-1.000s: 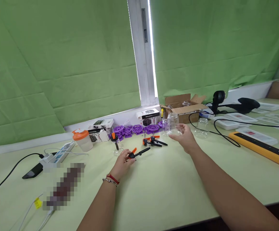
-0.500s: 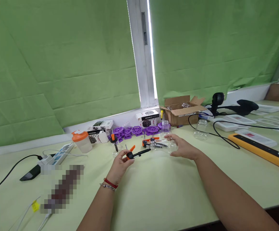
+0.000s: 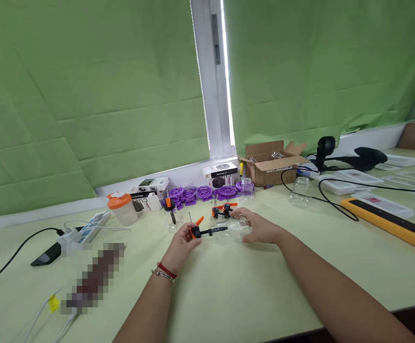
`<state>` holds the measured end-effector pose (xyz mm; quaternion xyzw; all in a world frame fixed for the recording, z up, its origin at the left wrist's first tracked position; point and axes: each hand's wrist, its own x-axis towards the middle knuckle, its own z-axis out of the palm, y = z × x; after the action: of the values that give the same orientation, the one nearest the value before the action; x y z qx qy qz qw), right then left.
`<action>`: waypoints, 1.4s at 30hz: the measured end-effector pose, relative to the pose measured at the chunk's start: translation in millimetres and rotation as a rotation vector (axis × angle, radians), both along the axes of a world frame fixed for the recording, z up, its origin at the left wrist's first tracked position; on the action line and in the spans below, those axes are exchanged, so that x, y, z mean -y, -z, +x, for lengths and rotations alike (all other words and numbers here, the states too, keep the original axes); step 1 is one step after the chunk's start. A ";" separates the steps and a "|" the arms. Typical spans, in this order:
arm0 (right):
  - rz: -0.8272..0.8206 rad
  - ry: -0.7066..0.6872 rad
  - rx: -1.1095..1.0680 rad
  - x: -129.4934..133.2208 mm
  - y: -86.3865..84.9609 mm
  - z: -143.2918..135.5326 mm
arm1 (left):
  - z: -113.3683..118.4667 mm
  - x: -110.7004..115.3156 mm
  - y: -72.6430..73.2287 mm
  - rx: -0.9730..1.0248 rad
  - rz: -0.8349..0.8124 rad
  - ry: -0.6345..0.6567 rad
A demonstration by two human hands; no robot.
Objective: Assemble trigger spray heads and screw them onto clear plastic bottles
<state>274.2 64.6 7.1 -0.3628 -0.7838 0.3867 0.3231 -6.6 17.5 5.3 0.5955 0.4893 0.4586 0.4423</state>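
Note:
My left hand (image 3: 183, 245) grips a black clamp with an orange handle (image 3: 207, 232), its dark bar pointing right. My right hand (image 3: 259, 227) is wrapped round a clear glass jar (image 3: 236, 230) lying on its side in the air, mouth toward the left. The tip of the clamp reaches into the jar's mouth. Just behind them, another black and orange clamp (image 3: 223, 210) rests on the table. Further left, a clear jar (image 3: 175, 224) holds a similar clamp (image 3: 169, 206).
Purple plastic parts (image 3: 203, 193), small printed boxes (image 3: 219, 176) and an open cardboard box (image 3: 271, 166) line the back. An orange-lidded cup (image 3: 122, 209) and a power strip (image 3: 95, 226) stand left. An upturned jar (image 3: 301, 192) and an orange bar (image 3: 389, 224) lie right.
My right hand has moved left and slightly down with the jar, whose mouth now surrounds the clamp's tip. My left hand has shifted slightly right.

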 end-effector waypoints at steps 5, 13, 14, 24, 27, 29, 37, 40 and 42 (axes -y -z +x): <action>0.024 -0.026 0.007 5.5 1.5 -16.6 | 6.2 0.0 4.0 0.015 -0.007 0.071; 0.083 -0.024 0.059 7.6 4.0 -25.7 | 10.6 -1.1 8.9 0.050 -0.026 0.094; 0.085 -0.023 0.057 7.2 4.2 -25.5 | 10.7 -0.8 8.4 0.056 -0.028 0.091; 0.098 -0.018 -0.049 5.8 7.9 -27.7 | 12.8 -2.7 19.9 0.228 -0.043 0.140; 0.077 0.005 -0.081 4.4 10.8 -28.7 | 12.5 -5.5 25.5 0.269 -0.025 0.142; 0.066 0.014 -0.092 3.5 11.6 -28.5 | 11.8 -6.6 27.2 0.259 -0.015 0.128; -0.075 -0.015 -0.144 0.1 14.4 -27.1 | 9.9 -5.7 23.3 0.177 -0.011 0.116; -0.075 0.019 -0.140 -0.8 16.1 -28.9 | 10.1 -5.3 21.5 0.147 -0.006 0.115; -0.095 0.034 -0.136 -0.3 15.4 -30.6 | 10.5 -4.7 20.0 0.119 -0.001 0.112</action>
<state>243.6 64.9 -8.3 -0.3641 -0.7346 0.4415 0.3645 3.9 22.2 -14.7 0.5935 0.4284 0.4671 0.4960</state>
